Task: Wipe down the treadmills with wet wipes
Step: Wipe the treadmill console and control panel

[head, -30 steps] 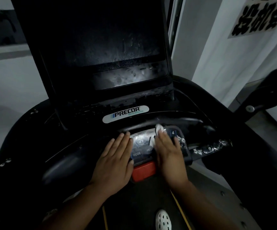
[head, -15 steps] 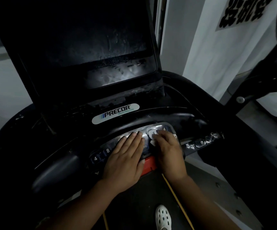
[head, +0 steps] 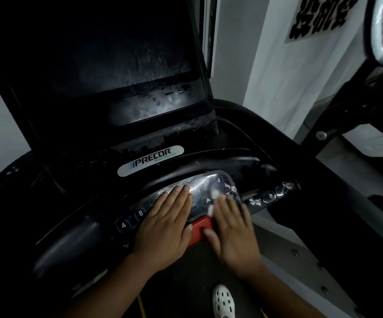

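Note:
A black Precor treadmill console point(head: 150, 159) fills the view, with a dark wet-streaked screen point(head: 108, 56) above and a shiny curved button panel point(head: 203, 183) below. My left hand point(head: 165, 223) lies flat on the left half of that panel, fingers straight. My right hand point(head: 234, 228) presses a white wet wipe point(head: 213, 200) onto the panel's right half; only bits of the wipe show past the blurred fingers. A red stop button point(head: 199, 228) sits between my hands.
Black handrails point(head: 270, 196) curve out on both sides of the panel. Another machine's dark frame point(head: 337, 106) stands at the right before a white wall with a sign point(head: 319, 17). A white clog point(head: 223, 301) stands on the belt below.
My right hand with the wipe has slid right and slightly down across the button panel. My left hand stays flat on the panel. The camera has turned a little to the left.

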The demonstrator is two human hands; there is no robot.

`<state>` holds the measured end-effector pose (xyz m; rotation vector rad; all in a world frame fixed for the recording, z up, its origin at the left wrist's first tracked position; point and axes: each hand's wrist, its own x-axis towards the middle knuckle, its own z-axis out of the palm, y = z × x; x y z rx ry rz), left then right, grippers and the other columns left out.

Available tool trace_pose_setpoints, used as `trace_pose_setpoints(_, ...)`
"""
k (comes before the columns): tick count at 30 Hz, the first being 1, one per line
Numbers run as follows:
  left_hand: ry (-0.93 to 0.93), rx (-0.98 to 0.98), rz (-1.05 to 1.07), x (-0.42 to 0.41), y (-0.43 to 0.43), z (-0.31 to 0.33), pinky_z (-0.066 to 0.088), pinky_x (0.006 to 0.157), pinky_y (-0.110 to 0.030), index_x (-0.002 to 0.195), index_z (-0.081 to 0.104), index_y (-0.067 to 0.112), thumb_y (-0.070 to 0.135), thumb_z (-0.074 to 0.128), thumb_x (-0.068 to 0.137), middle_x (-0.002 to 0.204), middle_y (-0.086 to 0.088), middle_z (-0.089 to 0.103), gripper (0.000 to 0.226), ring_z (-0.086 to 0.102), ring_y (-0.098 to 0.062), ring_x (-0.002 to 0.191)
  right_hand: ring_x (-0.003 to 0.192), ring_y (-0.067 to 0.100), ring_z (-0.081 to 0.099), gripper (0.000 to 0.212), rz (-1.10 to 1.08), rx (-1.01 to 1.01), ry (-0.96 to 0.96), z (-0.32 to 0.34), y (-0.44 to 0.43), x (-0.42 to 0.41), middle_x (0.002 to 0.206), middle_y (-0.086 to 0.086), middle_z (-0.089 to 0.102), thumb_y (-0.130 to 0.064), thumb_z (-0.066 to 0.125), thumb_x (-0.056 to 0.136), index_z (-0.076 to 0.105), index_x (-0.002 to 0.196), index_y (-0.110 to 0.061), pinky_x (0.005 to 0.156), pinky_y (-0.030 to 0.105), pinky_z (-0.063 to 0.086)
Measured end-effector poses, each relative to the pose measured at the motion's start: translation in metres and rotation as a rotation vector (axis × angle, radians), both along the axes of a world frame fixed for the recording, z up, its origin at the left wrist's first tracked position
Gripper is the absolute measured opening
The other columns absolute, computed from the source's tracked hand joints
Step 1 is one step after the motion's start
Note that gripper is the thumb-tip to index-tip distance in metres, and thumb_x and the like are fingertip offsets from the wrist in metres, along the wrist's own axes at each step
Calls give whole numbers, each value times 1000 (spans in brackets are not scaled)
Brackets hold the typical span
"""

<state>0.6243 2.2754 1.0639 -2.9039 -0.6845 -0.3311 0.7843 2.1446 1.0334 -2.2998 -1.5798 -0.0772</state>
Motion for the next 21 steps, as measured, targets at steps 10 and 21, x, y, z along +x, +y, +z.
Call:
trace_pose_setpoints(10,16,17,1,3,0,7,21,121,-44,152,39,6,36,33,100,164,-11,27,61,21,-23,153,156,17,1,67,-86,106,90,20,39,25,166,-1,18,-58,11,105,21,160,-22,125,45,0)
trace_pose_setpoints(21,38,29,35,10,-5,5,20,121,-44,153,38,5,36,33,99,164,-12,27,62,20,-25,153,154,18,16,59,-91,168,138,3,25,36,163,1,26,-48,20,107,34,155,-17,124,46,7)
